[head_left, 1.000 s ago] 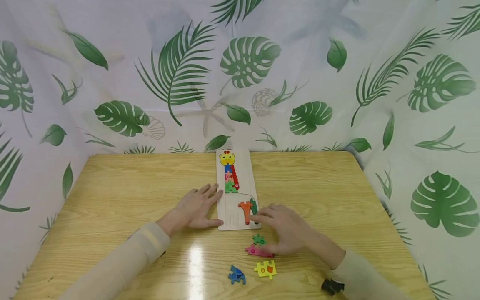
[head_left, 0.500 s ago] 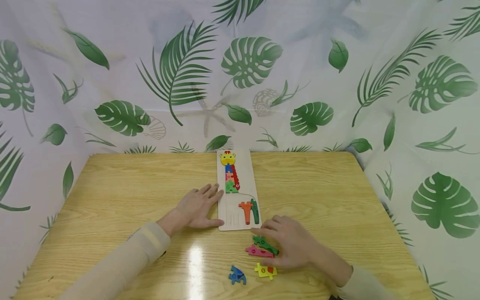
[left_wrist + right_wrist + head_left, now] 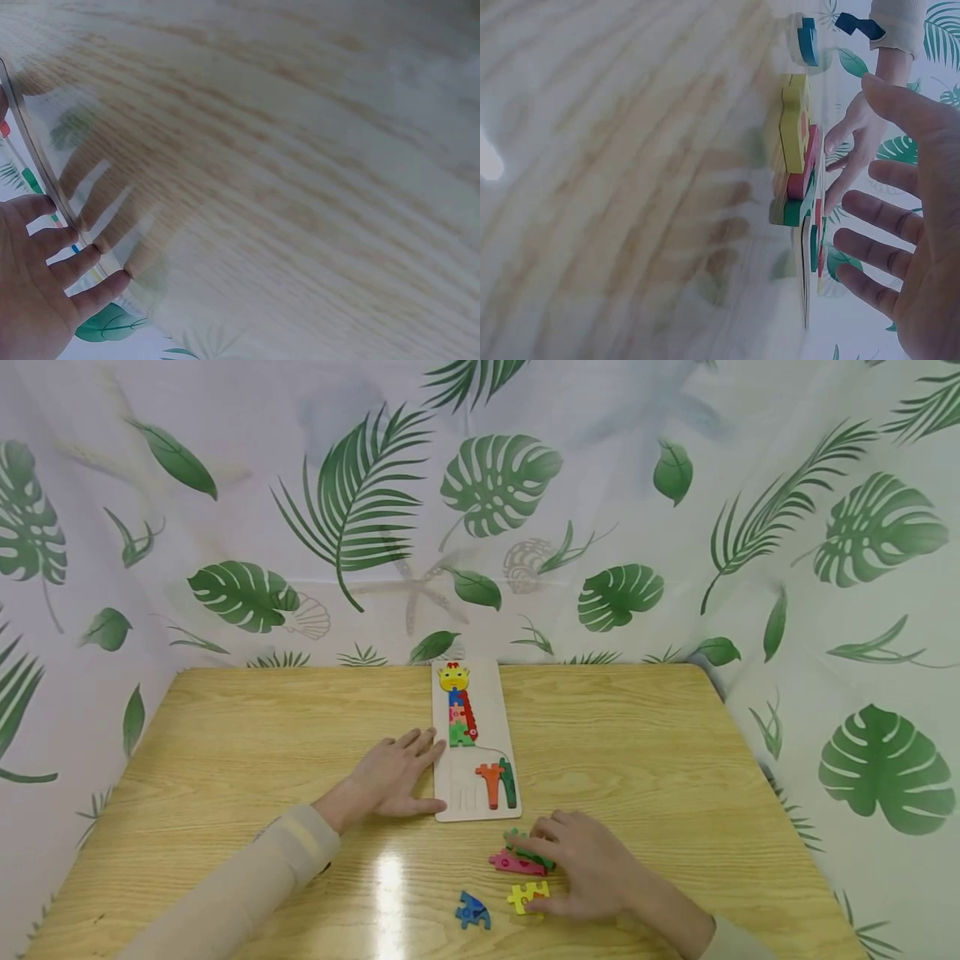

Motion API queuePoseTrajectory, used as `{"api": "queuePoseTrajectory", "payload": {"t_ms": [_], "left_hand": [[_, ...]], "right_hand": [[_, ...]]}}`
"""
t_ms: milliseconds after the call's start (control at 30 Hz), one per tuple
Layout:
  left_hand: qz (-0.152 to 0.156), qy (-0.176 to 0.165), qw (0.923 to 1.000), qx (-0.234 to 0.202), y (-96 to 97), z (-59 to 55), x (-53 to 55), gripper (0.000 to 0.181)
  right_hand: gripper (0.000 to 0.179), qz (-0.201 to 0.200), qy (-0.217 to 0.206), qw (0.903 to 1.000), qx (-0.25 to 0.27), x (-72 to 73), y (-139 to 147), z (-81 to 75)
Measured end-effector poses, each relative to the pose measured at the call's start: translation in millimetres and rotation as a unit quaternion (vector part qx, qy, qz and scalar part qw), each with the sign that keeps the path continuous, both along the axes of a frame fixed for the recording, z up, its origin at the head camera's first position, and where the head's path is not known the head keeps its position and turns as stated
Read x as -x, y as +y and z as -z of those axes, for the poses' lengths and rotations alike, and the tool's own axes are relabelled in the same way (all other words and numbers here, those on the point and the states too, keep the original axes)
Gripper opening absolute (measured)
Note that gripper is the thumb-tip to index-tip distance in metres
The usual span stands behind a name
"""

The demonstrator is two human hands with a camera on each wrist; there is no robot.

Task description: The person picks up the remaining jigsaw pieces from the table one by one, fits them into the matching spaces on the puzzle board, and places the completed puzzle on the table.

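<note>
A pale giraffe puzzle board (image 3: 491,710) lies on the table, with a yellow giraffe head (image 3: 453,677), a column of neck pieces (image 3: 458,715), an orange leg piece (image 3: 492,785) and a dark green piece (image 3: 508,783) on it. My left hand (image 3: 390,777) rests at the board's left edge, fingers spread. Hovering over the loose pieces, my right hand (image 3: 588,868) has its fingers apart. Below it are a green piece (image 3: 514,837), a pink piece (image 3: 512,861) and a yellow piece (image 3: 793,124). The right fingers partly hide the green and yellow ones.
A blue puzzle piece (image 3: 472,910) lies left of the yellow one, near the front. The wooden table (image 3: 630,735) meets a leaf-patterned cloth (image 3: 390,527) at its back edge. A bright glare spot (image 3: 390,885) lies in front of the board.
My right hand has moved from the dark green piece on the board back toward the loose pieces, nearer the front. The left hand has stayed in place.
</note>
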State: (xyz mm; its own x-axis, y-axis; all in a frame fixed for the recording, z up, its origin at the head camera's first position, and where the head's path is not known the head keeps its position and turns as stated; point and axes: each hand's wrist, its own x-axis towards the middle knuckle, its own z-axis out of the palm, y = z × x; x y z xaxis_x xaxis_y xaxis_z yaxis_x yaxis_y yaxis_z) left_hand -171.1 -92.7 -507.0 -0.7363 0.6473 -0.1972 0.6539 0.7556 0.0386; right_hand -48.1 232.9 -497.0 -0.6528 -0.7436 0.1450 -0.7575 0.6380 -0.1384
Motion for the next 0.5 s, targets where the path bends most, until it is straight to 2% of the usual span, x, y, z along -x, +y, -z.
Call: {"api": "queuePoseTrajectory", "payload": {"t_ms": [233, 500], "left_hand": [[0.0, -0.001, 1.0, -0.002, 0.1, -1.0, -0.2, 0.1], [0.003, 0.004, 1.0, -0.002, -0.1, -0.7, 0.0, 0.099]], "right_hand": [[0.067, 0.017, -0.022, 0.9992, -0.027, -4.9, 1.2, 1.8], [0.062, 0.016, -0.053, 0.9975, -0.045, -10.1, 0.9, 2.8]]}}
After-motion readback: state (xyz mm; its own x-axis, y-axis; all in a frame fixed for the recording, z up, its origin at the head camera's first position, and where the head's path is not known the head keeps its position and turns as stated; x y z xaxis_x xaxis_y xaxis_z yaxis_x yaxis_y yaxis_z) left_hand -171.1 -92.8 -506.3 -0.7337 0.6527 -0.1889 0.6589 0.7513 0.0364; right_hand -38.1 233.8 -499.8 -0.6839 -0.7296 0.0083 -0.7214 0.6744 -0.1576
